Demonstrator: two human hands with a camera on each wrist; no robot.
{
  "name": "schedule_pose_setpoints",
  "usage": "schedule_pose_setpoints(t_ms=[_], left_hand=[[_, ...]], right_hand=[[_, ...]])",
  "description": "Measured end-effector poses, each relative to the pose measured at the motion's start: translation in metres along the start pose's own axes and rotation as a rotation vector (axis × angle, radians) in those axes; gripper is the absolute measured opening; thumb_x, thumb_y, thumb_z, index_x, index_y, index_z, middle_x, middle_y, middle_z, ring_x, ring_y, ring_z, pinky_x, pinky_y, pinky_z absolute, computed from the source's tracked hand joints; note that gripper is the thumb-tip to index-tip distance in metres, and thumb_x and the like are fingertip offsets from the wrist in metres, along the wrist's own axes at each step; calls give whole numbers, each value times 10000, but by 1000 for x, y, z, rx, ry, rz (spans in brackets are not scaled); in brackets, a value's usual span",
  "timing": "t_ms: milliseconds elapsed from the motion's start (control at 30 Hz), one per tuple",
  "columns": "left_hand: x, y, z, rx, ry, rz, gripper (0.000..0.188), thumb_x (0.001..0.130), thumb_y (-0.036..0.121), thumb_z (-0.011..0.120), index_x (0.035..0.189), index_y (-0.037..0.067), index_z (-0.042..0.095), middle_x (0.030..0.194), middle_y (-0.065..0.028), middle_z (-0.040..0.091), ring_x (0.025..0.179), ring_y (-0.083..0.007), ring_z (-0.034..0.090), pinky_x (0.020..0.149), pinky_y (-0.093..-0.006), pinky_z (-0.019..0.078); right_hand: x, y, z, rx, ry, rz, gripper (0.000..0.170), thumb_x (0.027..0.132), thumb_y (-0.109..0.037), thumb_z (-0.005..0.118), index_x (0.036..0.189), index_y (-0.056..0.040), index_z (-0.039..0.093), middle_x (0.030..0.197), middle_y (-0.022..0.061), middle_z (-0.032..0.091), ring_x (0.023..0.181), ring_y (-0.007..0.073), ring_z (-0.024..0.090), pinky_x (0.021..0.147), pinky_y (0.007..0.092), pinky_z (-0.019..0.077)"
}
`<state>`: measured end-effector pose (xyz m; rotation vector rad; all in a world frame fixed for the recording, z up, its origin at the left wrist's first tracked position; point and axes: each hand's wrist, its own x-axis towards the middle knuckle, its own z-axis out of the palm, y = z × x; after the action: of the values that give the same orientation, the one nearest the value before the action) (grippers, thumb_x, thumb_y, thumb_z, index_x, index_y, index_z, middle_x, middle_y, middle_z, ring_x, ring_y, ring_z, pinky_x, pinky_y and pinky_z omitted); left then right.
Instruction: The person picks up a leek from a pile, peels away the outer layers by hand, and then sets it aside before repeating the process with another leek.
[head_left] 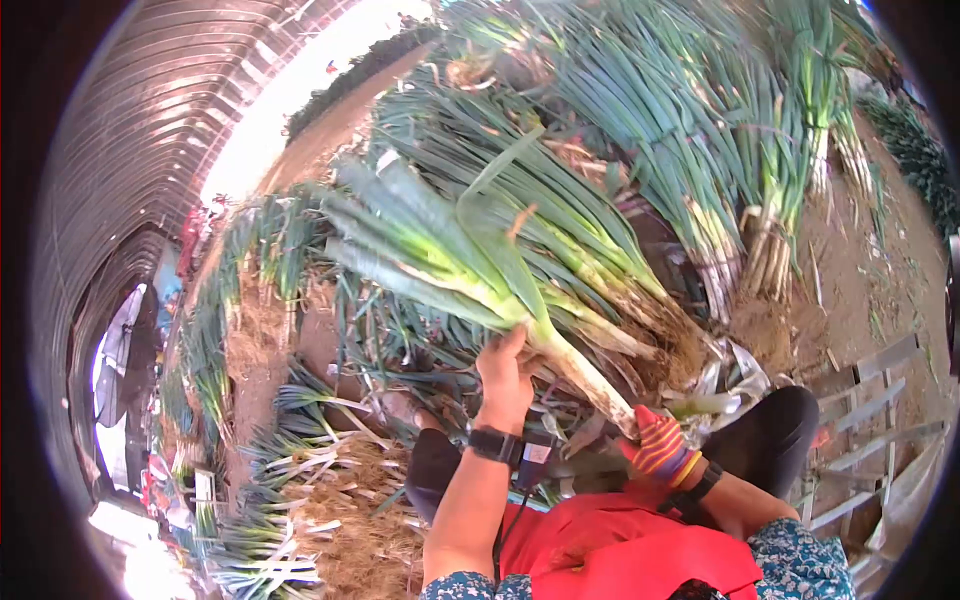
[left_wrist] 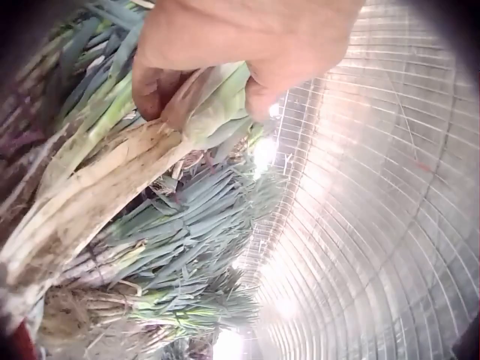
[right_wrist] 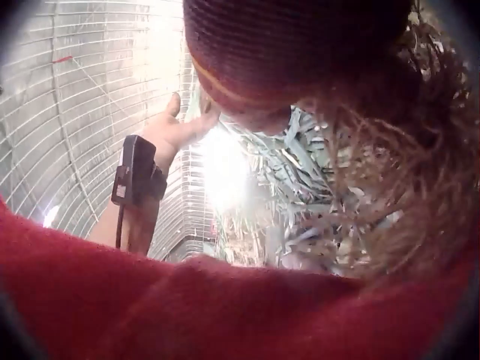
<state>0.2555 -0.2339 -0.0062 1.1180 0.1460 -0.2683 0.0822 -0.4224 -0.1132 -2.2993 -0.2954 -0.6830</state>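
A large leek (head_left: pixel 580 375) with broad green leaves lies slantwise across the front of the person in the head view, root end toward the lower right. The bare left hand (head_left: pixel 505 370) grips it where the pale stem turns green. In the left wrist view, thumb and fingers curl about the leek's stalk (left_wrist: pixel 97 187), which has dry, brownish outer layers. The right hand (head_left: pixel 660 447), in a striped red, yellow and purple glove, holds the root end. Stringy brown roots (right_wrist: pixel 405 165) hang beside that glove in the right wrist view; its fingertips are hidden there.
Beyond the held leek lies a pile of leeks (head_left: pixel 600 235) with soil on their roots. Tied bundles (head_left: pixel 775 240) stand farther right. Trimmed-looking leeks (head_left: pixel 290 465) lie in rows at lower left. A metal frame (head_left: pixel 865 430) stands at right. The person's knee (head_left: pixel 775 430) is near the right hand.
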Motion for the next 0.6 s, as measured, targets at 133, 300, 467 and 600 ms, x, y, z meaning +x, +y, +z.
schedule_pose_setpoints(t_ms=[133, 300, 467, 600], left_hand=[[-27, 1, 1, -37, 126, 79, 227, 856, 90, 623, 1050, -9, 559, 945, -113, 641, 798, -263, 645, 689, -407, 561], [-60, -22, 5, -54, 38, -94, 63, 834, 64, 620, 860, 27, 576, 838, -109, 642, 663, -207, 637, 582, -316, 529], [-133, -74, 20, 815, -497, -158, 166, 840, 138, 636, 960, 31, 596, 955, -112, 626, 834, -175, 632, 697, -318, 523], [-101, -50, -18, 1174, -505, 585, 320, 856, 225, 637, 1130, 82, 555, 1104, -100, 583, 1049, -196, 565, 860, -365, 475]], right_hand=[[-2, 21, 8, -234, -348, -214, 529, 717, -304, 746, 1067, 50, 567, 782, 164, 602, 701, 295, 584, 635, 395, 456], [2, 7, 9, 325, -177, 217, 579, 746, -365, 708, 1113, 51, 544, 723, 41, 449, 655, 187, 430, 581, 321, 308], [-15, 41, 13, 247, -156, 100, 427, 722, -315, 750, 977, 4, 626, 716, 53, 509, 633, 187, 446, 548, 322, 337], [14, -1, -30, 726, -252, 423, 515, 685, -185, 791, 1120, 6, 595, 857, 73, 649, 740, 129, 567, 643, 283, 459]])
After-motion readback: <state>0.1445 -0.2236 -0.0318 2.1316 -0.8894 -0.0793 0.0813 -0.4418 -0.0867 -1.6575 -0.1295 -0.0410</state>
